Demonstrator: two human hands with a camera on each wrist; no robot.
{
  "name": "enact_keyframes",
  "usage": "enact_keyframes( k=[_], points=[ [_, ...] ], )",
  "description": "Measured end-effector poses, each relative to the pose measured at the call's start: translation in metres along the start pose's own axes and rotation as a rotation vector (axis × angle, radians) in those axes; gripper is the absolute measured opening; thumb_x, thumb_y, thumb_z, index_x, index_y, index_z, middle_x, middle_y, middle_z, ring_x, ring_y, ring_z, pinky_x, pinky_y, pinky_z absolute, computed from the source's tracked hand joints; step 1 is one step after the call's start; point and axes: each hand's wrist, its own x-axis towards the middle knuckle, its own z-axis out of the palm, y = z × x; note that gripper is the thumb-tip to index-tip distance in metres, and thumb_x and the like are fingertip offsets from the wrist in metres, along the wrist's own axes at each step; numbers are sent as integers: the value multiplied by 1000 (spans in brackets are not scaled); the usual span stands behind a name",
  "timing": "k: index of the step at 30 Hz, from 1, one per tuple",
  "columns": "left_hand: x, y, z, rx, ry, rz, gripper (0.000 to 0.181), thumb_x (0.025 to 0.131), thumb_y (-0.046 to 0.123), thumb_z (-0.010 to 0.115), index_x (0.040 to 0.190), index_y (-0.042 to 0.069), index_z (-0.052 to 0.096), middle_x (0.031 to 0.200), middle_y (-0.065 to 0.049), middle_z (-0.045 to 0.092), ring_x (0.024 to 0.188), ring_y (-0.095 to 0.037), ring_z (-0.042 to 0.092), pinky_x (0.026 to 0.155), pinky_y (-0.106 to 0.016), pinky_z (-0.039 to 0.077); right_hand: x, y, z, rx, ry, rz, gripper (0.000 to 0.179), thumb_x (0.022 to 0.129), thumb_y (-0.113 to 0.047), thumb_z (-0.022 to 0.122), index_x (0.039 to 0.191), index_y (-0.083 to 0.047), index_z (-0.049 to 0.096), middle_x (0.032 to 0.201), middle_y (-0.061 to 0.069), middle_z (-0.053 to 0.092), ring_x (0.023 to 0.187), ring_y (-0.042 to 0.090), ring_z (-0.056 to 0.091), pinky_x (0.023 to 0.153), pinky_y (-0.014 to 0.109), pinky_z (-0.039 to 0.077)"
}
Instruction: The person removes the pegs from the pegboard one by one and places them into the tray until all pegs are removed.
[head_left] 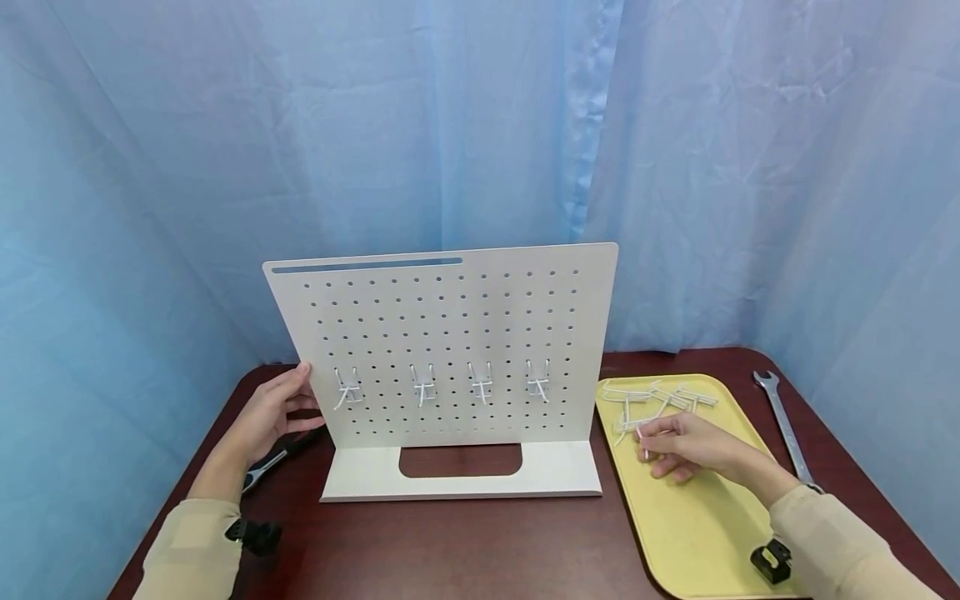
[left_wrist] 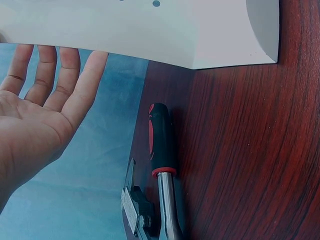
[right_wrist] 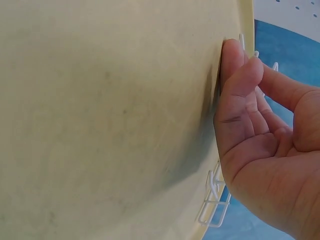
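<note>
A white pegboard (head_left: 480, 325) stands upright on its base, with several white wire hooks (head_left: 423, 390) in a row across its lower half. My left hand (head_left: 273, 408) holds the board's left edge, thumb at the front and fingers (left_wrist: 67, 75) reaching behind it. Over the yellow tray (head_left: 697, 542), my right hand (head_left: 693, 446) pinches a white wire hook (head_left: 647, 455) between thumb and fingertips. Most of that hook is hidden by the fingers. Loose white hooks (head_left: 630, 393) lie at the tray's far end, just beyond the right hand.
An open-ended wrench (head_left: 783, 421) lies along the tray's right side. Left of the board, under my left forearm, lies a tool with a black and red handle (left_wrist: 162, 137) and metal shaft. Another dark tool (left_wrist: 132, 210) is beside it. Blue curtains (head_left: 480, 125) surround the table.
</note>
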Motion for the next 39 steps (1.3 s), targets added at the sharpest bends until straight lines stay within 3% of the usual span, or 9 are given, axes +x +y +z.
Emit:
enact_keyframes(
  k=[8,20,33,39],
  points=[
    [1,1,1,14,0,1,49,106,50,47,134,11,57,113,-9,63,99,-24,67,88,-54,56,-4,-1,-2,-29,22,-1,43,106,-27,57,133,7,55,97,9,69,76,19,70,57,31,57],
    [2,0,0,0,-8,0,45,106,49,47,133,14,57,113,-8,63,99,-24,67,86,-51,58,-7,-2,-2,-47,43,21,38,106,-30,57,119,6,62,98,8,65,79,21,71,61,34,59],
    [1,-2,-1,-14,-10,-4,45,106,49,47,132,14,57,113,-8,63,99,-24,67,87,-53,57,-14,-6,-9,48,22,-33,39,107,-24,55,124,11,59,105,13,68,82,21,70,66,39,62],
    [1,-2,-1,-7,-3,-6,46,106,50,48,133,14,57,113,-8,63,99,-23,67,87,-53,57,-13,-21,-16,121,17,-93,37,109,-23,51,131,6,56,115,15,67,96,24,72,77,40,61]
  ],
)
